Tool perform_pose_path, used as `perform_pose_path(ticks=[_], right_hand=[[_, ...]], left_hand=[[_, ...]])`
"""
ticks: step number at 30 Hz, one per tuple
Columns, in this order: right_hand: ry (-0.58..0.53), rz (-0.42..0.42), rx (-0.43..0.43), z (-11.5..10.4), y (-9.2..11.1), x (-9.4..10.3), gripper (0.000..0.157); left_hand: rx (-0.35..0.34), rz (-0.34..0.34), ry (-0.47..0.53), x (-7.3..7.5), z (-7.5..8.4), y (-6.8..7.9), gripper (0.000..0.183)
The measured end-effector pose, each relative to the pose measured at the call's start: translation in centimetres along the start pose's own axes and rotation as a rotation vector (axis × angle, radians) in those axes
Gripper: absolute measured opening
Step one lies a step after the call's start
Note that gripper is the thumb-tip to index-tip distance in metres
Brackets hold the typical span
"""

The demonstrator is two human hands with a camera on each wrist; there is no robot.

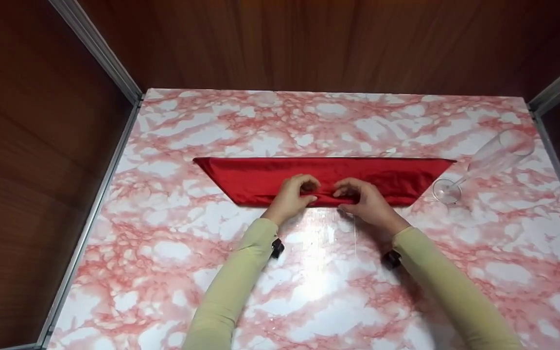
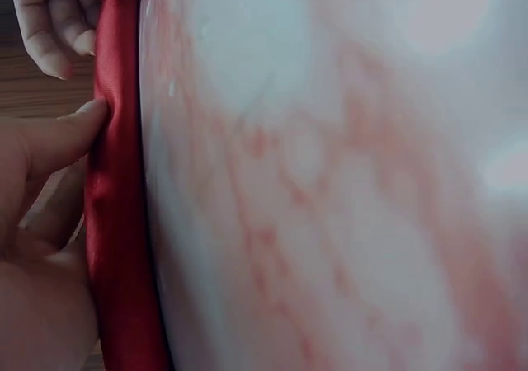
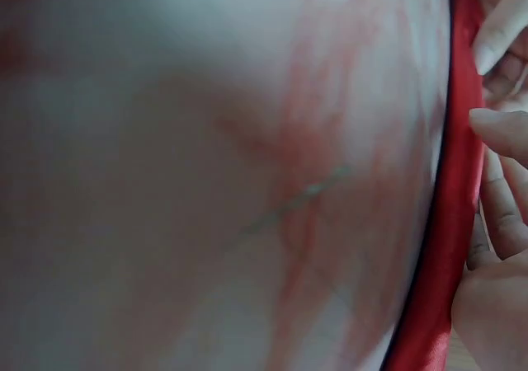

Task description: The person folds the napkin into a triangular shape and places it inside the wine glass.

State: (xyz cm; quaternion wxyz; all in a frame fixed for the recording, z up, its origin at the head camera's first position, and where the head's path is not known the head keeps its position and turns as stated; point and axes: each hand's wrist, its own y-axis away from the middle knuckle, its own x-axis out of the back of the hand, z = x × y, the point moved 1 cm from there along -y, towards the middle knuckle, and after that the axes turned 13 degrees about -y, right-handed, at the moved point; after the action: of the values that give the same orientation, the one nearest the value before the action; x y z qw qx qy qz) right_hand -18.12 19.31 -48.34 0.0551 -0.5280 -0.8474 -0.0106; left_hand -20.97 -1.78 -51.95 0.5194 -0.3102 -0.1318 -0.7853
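Note:
A red satin napkin [image 1: 270,172], folded into a long trapezoid with a dark hem, lies across the middle of the table. At the centre of its near edge, my left hand [image 1: 292,197] pinches a narrow fold, thumb on the near side and curled fingers beyond. Close by on the right, my right hand [image 1: 368,204] pinches the same edge in a mirrored way. Both wrist views show the red fold [image 2: 124,198] as a raised strip, with each thumb against it and the other fingers partly hidden behind.
A clear champagne flute [image 1: 498,153] stands on its round foot just beyond the napkin's right end. The table [image 1: 173,291] has a red-and-white marbled top. Brown wood-grain panels [image 1: 309,43] with metal trim enclose the back and sides.

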Motion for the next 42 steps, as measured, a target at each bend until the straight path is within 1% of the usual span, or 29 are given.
perform_pose_path(ticks=[3,5,8,12,16,19,22,25,29,37,42], right_hand=[[0.045,-0.016,0.02,0.0,0.0,-0.1,0.041],[0.065,-0.026,0.036,0.0,-0.1,-0.2,0.042],[0.079,-0.037,0.045,-0.1,-0.1,-0.3,0.043],[0.073,-0.043,0.039,-0.2,-0.2,-0.2,0.043],[0.067,-0.045,0.035,-0.3,-0.2,-0.1,0.042],[0.066,-0.044,0.025,-0.3,-0.2,0.1,0.042],[0.064,-0.046,0.002,-0.2,-0.2,0.2,0.042],[0.062,-0.038,-0.015,1.0,-0.4,0.7,0.042],[0.062,-0.009,-0.036,2.6,-0.6,1.2,0.04],[0.092,0.032,-0.056,2.5,-0.9,1.2,0.036],[0.109,0.037,-0.044,2.6,-1.0,1.3,0.034]], left_hand=[[-0.015,0.055,-0.054,0.1,0.1,0.1,0.024],[-0.028,0.064,-0.051,0.1,0.3,0.2,0.024],[-0.04,0.036,0.0,0.1,0.6,0.4,0.022],[-0.025,-0.015,0.062,0.0,0.8,0.7,0.021],[-0.006,-0.051,0.075,-0.1,1.1,0.9,0.027],[-0.015,-0.069,0.059,-0.3,1.2,0.9,0.03],[-0.035,-0.069,0.032,-0.5,1.2,1.0,0.031],[-0.047,-0.058,0.006,-0.6,1.1,1.0,0.028],[-0.044,-0.045,-0.004,-0.8,1.0,0.9,0.023],[-0.046,-0.029,0.004,-0.8,1.1,0.8,0.017],[-0.023,-0.021,-0.006,-0.9,1.1,0.6,0.017]])
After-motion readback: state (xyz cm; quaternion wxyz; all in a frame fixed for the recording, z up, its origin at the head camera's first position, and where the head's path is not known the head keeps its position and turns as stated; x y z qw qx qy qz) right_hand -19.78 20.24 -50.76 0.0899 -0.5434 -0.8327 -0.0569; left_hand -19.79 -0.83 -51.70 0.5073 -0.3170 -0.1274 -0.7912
